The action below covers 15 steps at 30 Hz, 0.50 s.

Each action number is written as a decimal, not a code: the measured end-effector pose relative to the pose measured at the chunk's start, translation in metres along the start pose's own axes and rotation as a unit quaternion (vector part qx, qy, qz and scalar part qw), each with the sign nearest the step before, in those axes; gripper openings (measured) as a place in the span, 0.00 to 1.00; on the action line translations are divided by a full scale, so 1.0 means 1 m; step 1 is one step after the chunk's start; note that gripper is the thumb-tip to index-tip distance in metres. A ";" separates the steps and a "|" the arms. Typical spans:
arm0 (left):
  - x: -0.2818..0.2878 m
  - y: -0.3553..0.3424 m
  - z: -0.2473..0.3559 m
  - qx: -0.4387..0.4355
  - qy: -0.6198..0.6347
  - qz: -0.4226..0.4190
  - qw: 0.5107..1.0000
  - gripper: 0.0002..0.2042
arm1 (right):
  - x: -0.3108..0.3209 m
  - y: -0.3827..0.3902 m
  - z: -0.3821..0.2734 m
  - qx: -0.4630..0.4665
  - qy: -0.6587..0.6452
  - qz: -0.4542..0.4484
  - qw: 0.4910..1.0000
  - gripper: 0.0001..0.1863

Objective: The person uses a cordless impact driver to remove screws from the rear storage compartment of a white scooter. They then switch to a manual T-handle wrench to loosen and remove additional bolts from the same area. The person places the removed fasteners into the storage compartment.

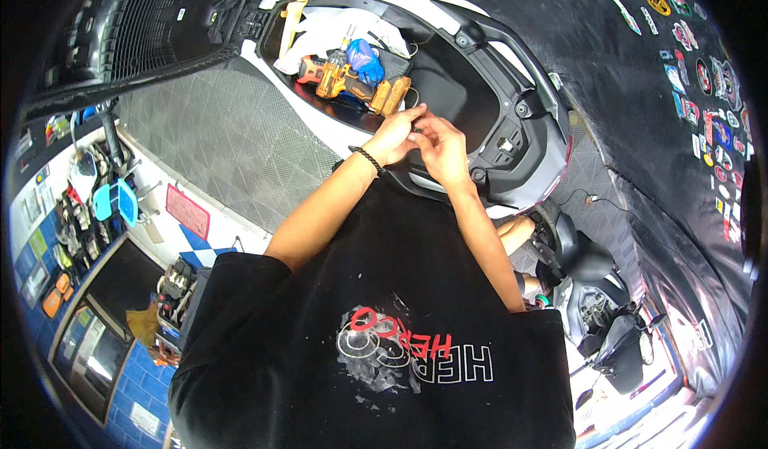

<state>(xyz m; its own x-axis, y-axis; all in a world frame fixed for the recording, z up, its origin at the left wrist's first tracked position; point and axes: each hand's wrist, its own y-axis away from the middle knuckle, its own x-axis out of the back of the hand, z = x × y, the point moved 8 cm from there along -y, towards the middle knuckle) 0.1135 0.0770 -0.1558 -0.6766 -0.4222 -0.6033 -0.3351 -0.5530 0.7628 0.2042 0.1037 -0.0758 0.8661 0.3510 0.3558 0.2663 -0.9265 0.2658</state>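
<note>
A black fabric shirt with red and white print (416,313) is seen nearest, below both forearms. Beyond it, an open storage well in black plastic (440,89) is framed by a white-bodied scooter (312,125), which is set on a grey, diamond-textured floor (200,137). At near left, a wall of blue tiles (144,377) and a dark-framed glass panel (92,353) are seen; at near right, a grey and black second scooter (588,313) is parked. At far left, the ribbed black seat (152,41) is swung open, and at far right a black wall covering (592,65) is dotted with stickers.

Over the well's near edge, a small dark piece (416,130) is pinched by the curled fingertips of the right hand (445,151). The bent fingers of the left hand (392,138) are brought against it; whether it is gripped there cannot be told. Its direction and long axis are hidden by the fingers. The scooter's long axis is laid left to right, its tail pointed right.

Two hands, one held piece, one black braided bracelet (368,161) and two scooters are counted; farther in, one yellow-and-black power tool (338,79), one blue bundle (366,61) and one crumpled white sheet (324,39) are counted.
</note>
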 end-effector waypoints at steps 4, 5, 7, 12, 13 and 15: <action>0.040 -0.028 0.014 0.027 -0.009 0.038 0.999 0.13 | -0.014 -0.009 -0.018 0.028 0.119 0.033 0.992 0.28; 0.043 -0.034 0.024 0.018 0.008 0.050 0.999 0.11 | -0.013 -0.009 -0.018 0.003 0.116 0.045 0.992 0.29; 0.049 -0.053 0.044 0.029 0.043 0.034 0.998 0.09 | -0.006 -0.003 -0.027 -0.049 0.106 0.074 0.990 0.32; 0.098 -0.115 0.142 -0.098 -0.230 0.098 0.963 0.04 | 0.021 0.027 -0.014 -0.115 0.092 0.108 0.983 0.31; 0.106 -0.132 0.162 -0.133 -0.311 0.092 0.937 0.06 | 0.025 0.035 -0.007 -0.129 0.098 0.119 0.980 0.31; 0.138 -0.169 0.199 -0.137 -0.530 0.151 0.823 0.10 | 0.024 0.046 0.004 -0.153 0.099 0.126 0.975 0.31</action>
<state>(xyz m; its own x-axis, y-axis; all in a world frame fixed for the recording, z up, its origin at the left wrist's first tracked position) -0.0534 0.2549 -0.3220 -0.9423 0.2139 0.2575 0.0156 -0.7403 0.6721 0.2391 0.0688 -0.0580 0.7815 0.1640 0.6019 -0.1104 -0.9133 0.3921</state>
